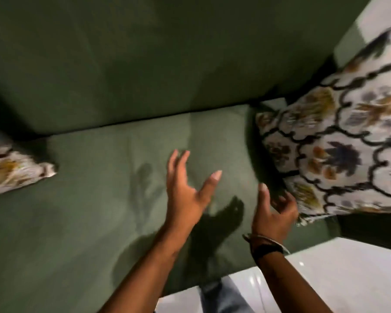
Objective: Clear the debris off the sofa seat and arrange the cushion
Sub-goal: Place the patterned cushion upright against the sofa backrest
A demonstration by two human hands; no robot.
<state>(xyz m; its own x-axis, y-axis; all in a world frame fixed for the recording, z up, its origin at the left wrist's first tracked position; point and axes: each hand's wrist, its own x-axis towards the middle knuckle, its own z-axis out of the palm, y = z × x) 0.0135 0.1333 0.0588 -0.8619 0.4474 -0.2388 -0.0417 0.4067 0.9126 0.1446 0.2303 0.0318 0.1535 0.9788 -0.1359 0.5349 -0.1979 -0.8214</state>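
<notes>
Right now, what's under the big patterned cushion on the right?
The big patterned cushion rests on the green sofa seat, leaning into the corner. Only bare fabric and shadow show along its edge. Whatever lies directly beneath it is covered. The right hand is open beside it.

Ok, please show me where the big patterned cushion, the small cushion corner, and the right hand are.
big patterned cushion (pixel 339 152), head view, middle of its printed face
small cushion corner (pixel 14 175), head view, printed fabric near its tip
right hand (pixel 273 213), head view, palm
</notes>
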